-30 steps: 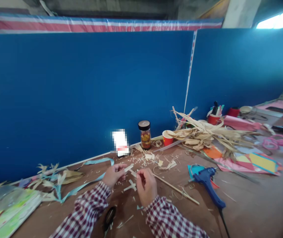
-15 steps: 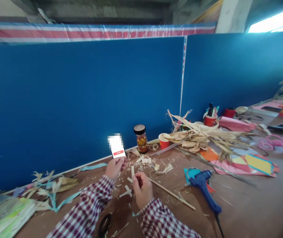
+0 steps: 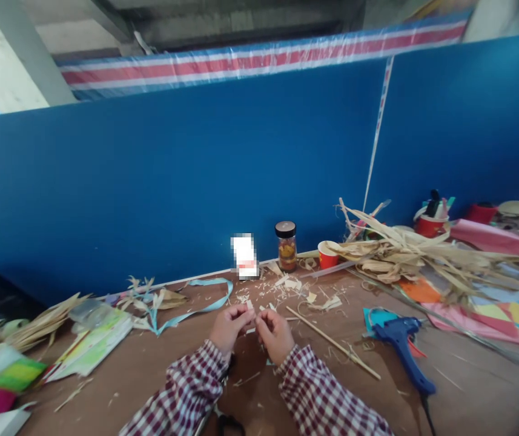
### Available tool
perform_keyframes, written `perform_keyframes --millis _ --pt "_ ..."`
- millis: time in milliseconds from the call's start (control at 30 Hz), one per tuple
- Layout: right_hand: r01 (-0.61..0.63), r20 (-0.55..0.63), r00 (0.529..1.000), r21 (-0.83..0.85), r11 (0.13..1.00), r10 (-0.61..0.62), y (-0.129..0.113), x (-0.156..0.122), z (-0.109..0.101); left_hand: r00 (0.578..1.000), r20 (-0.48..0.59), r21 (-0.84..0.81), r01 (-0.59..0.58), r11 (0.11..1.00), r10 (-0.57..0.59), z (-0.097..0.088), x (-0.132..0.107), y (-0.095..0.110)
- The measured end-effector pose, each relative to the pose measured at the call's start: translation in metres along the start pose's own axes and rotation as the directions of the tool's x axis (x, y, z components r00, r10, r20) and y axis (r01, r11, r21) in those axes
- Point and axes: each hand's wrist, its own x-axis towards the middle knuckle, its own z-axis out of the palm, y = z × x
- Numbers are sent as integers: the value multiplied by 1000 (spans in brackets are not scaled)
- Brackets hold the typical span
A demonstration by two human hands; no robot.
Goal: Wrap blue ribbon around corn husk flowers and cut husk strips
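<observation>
My left hand (image 3: pixel 229 326) and my right hand (image 3: pixel 275 332) meet above the brown table (image 3: pixel 150 387), both in checked sleeves. Their fingertips pinch a small pale strip of dried husk (image 3: pixel 251 313) between them, and both hands are closed on it. Pale husk scraps (image 3: pixel 286 290) lie scattered just beyond the hands. A thin wooden stick (image 3: pixel 332 342) lies to the right of my right hand. Black scissors (image 3: pixel 229 424) show partly at the bottom edge under my arms.
A blue glue gun (image 3: pixel 399 345) lies at right. A heap of dried husks (image 3: pixel 413 254), red cups (image 3: pixel 327 254), a jar (image 3: pixel 286 245) and a phone (image 3: pixel 244 257) stand along the blue partition (image 3: pixel 172 194). A light blue ribbon (image 3: pixel 195 309) and coloured papers (image 3: pixel 82 348) lie at left.
My left hand left the phone and came back to meet my right hand on the husk strip. The view swung left, showing more of the table's left side.
</observation>
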Motion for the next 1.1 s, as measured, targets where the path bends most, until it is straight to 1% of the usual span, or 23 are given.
perform_keyframes --millis 100,233,333,433,533,633,667,733,800,833,867,900,967,1033,1100 --pt "32 -22 999 -35 999 -33 2 -1 0 993 -98 -85 60 995 -68 -4 -9 9" --pt "91 -85 991 -153 984 -105 1 -3 0 986 -150 -100 64 993 -78 -15 -22 18" --pt "168 -63 980 -243 956 -188 -3 -6 1 979 -185 -103 69 992 -87 -28 -38 19" --pt "227 -16 969 -340 913 -247 -7 -11 1 970 -226 -123 68 990 -95 -45 -62 14" --pt "247 11 965 -387 889 -263 -8 -15 0 947 -301 -147 66 987 -108 -69 -93 4" --pt "290 74 955 -419 860 -286 -5 -19 1 892 -432 -218 38 975 -131 -96 -131 -10" --pt "311 104 950 -433 846 -296 -4 -20 1 880 -456 -248 22 968 -136 -105 -144 -15" --pt "348 161 938 -459 818 -308 -1 -23 2 833 -538 -299 -47 953 -127 -122 -172 -28" --pt "373 199 928 -482 793 -315 2 -24 3 809 -575 -362 -122 924 -119 -135 -199 -42" --pt "379 208 925 -494 782 -318 3 -25 3 797 -591 -393 -149 907 -126 -139 -211 -48" --pt "384 211 923 -505 773 -320 3 -24 3 794 -592 -425 -158 891 -141 -142 -223 -54" --pt "387 212 922 -517 764 -323 4 -24 3 778 -606 -451 -166 877 -164 -144 -232 -60" --pt "392 215 920 -540 745 -328 4 -23 3 752 -624 -488 -163 858 -212 -147 -246 -70" --pt "404 232 914 -564 720 -331 5 -24 5 752 -616 -512 -157 844 -234 -149 -254 -79" --pt "437 276 899 -608 663 -340 6 -27 9 768 -595 -522 -144 841 -238 -153 -254 -84"
